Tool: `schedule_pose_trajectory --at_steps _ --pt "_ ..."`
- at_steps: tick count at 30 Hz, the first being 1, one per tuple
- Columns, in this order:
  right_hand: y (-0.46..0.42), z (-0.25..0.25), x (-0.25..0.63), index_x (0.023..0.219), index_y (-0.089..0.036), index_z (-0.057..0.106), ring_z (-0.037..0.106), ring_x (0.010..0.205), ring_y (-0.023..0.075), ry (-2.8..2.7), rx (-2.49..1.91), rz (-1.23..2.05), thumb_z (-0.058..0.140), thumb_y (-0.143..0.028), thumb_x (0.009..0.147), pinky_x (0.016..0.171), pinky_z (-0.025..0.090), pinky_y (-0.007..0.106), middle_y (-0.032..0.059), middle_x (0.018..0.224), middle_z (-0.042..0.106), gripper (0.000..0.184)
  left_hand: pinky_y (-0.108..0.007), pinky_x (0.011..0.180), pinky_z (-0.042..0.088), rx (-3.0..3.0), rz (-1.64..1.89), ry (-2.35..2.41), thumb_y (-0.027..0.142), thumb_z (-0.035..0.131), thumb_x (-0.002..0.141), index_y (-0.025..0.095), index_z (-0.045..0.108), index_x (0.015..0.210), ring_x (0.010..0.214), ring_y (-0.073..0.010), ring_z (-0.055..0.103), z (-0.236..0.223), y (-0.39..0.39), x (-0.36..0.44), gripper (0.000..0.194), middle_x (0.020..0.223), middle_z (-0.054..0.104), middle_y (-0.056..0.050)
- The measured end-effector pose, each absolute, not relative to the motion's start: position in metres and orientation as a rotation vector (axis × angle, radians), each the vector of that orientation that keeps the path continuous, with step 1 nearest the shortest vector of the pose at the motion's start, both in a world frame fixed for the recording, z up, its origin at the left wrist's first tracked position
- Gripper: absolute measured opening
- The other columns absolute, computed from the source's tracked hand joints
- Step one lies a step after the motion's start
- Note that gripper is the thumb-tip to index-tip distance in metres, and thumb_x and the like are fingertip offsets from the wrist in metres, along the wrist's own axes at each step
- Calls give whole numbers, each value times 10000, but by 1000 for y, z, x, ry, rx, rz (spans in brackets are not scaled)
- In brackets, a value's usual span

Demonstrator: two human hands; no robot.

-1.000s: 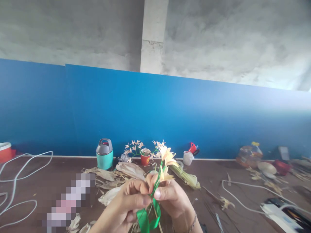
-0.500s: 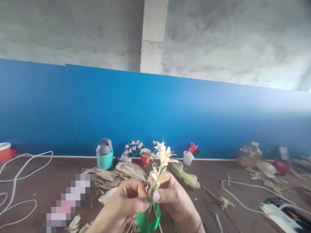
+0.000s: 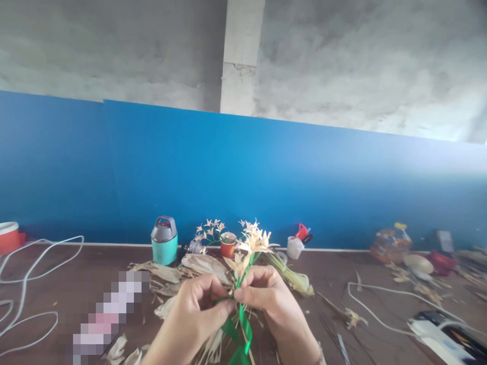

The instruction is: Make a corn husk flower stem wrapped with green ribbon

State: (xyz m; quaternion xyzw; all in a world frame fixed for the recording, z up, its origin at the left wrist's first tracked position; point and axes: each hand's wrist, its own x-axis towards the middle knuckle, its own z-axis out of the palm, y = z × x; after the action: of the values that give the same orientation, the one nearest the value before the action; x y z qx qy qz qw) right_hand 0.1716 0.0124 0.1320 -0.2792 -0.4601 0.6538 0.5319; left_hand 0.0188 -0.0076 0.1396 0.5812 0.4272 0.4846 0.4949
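Observation:
My right hand (image 3: 264,299) pinches the green stem of a handmade flower spray (image 3: 254,242), whose pale cream petals stand above the fingers. A second, lower bloom (image 3: 238,264) sits just over my hands. From the stem hangs a green ribbon (image 3: 245,327), with a thin pale stick showing beside it. My left hand (image 3: 207,306) is closed, thumb against forefinger, on the ribbon close to the stem. Dry husks (image 3: 205,267) lie behind and below both hands.
At the back stand a turquoise jug (image 3: 164,248), a red cup (image 3: 228,247) beside finished blossoms, and a white cup (image 3: 294,247). A bundle of pale stalks (image 3: 291,276) lies right of centre. White cables (image 3: 25,289) loop at left. A phone-like device (image 3: 449,334) is at lower right.
The flower stem has turned, so the lower bloom now faces left. My left hand has shifted slightly, and the ribbon loop below has straightened into a hanging strip.

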Motion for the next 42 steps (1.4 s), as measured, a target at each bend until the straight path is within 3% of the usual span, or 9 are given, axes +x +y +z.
schedule_pose_trajectory --at_steps 5,9,13,18,26,31,35,39,42 --pt "9 135 174 532 -154 703 511 473 84 -1095 -598 1704 843 -147 487 485 373 203 -9 537 643 148 -194 371 74 1086 968 739 313 687 572 172 540 542 388 -32 155 136 -4 16 207 434 336 95" --pt "9 138 173 520 -152 704 511 469 78 -1109 -591 1749 854 -147 442 478 368 191 -19 517 629 169 -195 363 43 1039 889 685 247 670 567 166 568 544 349 -15 116 132 -2 17 132 379 301 110" --pt "10 135 172 529 -162 704 545 501 100 -1162 -555 1775 853 -165 459 503 401 209 -11 529 640 164 -206 383 88 1134 871 720 222 653 547 159 619 559 370 -28 181 133 0 16 72 403 365 86" --pt "10 131 174 518 -152 687 502 459 83 -1209 -674 1679 854 -149 435 460 350 202 -20 503 619 187 -209 433 185 1334 837 829 167 618 529 164 571 470 435 -59 261 136 5 12 75 434 393 68" --pt "16 138 173 466 -144 601 331 427 59 -1288 -1083 1243 741 -176 547 434 209 227 -54 423 475 165 -231 526 352 1647 1264 1227 199 589 689 172 604 560 532 -141 486 121 -2 29 133 534 581 4" --pt "13 138 168 452 -152 583 341 459 78 -1323 -1121 1122 677 -141 565 451 212 242 -48 439 460 148 -236 529 380 1511 1138 1115 243 602 668 156 640 631 572 -156 508 129 -1 28 102 588 606 -16" --pt "9 139 164 453 -154 586 367 492 87 -1344 -1133 1024 683 -109 580 463 239 240 -41 487 472 165 -226 493 337 1475 1178 1161 238 623 631 150 616 569 515 -129 445 135 -2 28 108 520 540 10" --pt "10 138 167 553 -144 641 389 487 75 -1255 -1033 1256 779 -187 561 470 260 219 -39 508 511 145 -218 502 298 1410 1194 1029 254 631 658 151 586 554 524 -104 373 136 -3 26 154 516 476 28" --pt "13 134 171 707 -134 706 468 550 84 -1179 -783 1544 817 -314 577 536 332 210 1 611 608 248 -204 478 247 1208 1149 855 264 674 627 164 553 558 506 -82 293 135 -3 23 172 500 403 57"
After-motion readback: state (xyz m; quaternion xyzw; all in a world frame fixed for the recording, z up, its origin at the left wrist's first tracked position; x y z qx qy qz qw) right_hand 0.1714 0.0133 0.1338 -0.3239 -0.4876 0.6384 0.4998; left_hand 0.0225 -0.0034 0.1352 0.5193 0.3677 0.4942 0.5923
